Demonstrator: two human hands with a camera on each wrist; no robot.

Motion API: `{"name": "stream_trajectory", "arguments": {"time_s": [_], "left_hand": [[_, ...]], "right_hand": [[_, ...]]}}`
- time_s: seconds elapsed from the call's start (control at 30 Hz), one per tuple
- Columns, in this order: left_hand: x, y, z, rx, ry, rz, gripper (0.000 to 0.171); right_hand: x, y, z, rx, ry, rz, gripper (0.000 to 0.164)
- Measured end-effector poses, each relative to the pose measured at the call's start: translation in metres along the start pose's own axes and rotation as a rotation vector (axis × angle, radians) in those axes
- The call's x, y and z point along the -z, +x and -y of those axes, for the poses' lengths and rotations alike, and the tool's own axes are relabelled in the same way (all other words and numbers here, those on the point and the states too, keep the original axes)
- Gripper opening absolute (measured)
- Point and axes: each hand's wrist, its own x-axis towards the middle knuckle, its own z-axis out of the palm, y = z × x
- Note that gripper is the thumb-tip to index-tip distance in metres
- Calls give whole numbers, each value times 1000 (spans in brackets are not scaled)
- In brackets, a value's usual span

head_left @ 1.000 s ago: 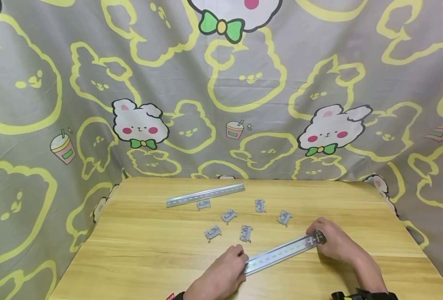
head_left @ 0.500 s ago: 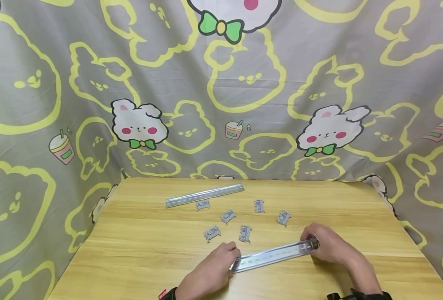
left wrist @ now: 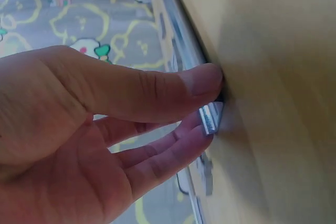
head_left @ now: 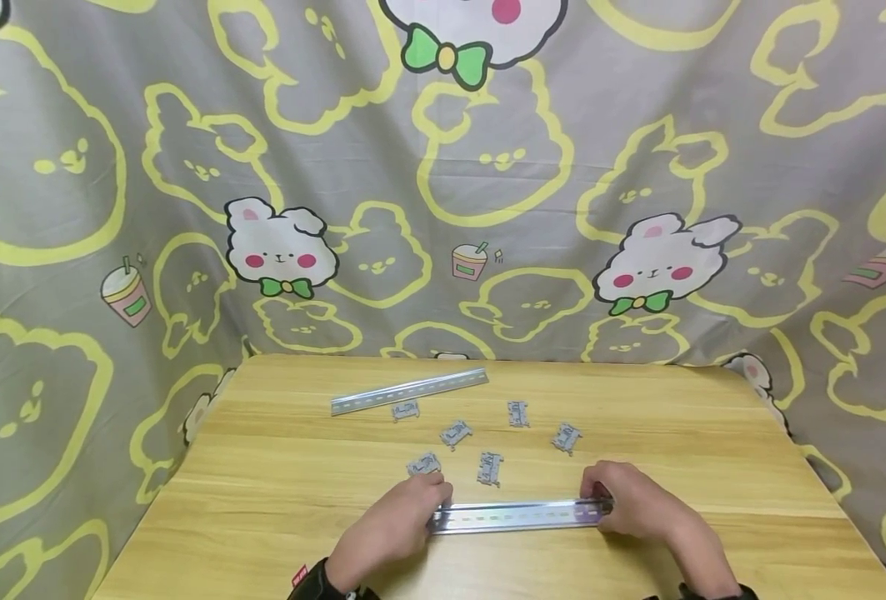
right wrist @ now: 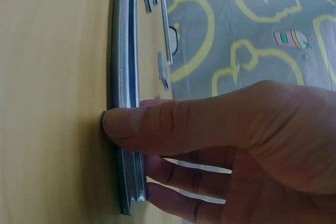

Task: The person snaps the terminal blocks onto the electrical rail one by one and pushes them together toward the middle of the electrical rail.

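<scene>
A silver slotted DIN rail (head_left: pixel 518 517) lies nearly level across the near part of the table, between both hands. My left hand (head_left: pixel 396 523) pinches its left end; in the left wrist view the thumb and fingers lie on opposite sides, and the rail's cut end (left wrist: pixel 211 119) pokes out. At the other end my right hand (head_left: pixel 638 504) grips the rail, thumb on the near edge and fingers on the far edge, as the right wrist view shows. Just beyond the left fingers sits a grey terminal block (head_left: pixel 422 464), partly hidden by them.
Several more grey terminal blocks (head_left: pixel 490 468) lie scattered on the wooden table (head_left: pixel 262 500) beyond the held rail. A second slotted rail (head_left: pixel 410 392) rests slantwise at the back left. A patterned curtain (head_left: pixel 382 317) hangs behind the table and along its sides.
The held rail has shifted left and turned from a slant to nearly level. Its right end came toward the person as both hands moved left, keeping their grip. The blocks stayed put.
</scene>
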Motion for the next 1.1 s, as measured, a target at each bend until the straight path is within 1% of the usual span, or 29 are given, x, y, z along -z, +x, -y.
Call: {"name": "stream_trajectory", "arguments": {"time_s": [0.13,0.23,0.4,0.5,0.6,0.77,0.93,1.1], "left_hand": [[4,-3,8,2,9,6,46],[7,-7,14,4,-9,7,48],[14,-13,26,9,-63,1,50],[17,-15,34,18,-112,8,51],[19,-16,42,45,-150,22,51],[21,-17,53,73,-162,16,51],[23,-19,62,72,-170,-8,51],[25,-19,69,71,-168,-20,50]], "right_hand": [[-6,4,9,15,-10,1,38],[-11,6,15,20,-36,-6,37],[-20,13,25,62,-80,-20,37],[-24,16,30,95,-112,-36,36],[-27,18,36,107,-144,-48,33],[-31,22,43,90,-149,-39,27],[-34,26,45,58,-136,-39,27],[-35,32,43,68,-119,-45,28]]}}
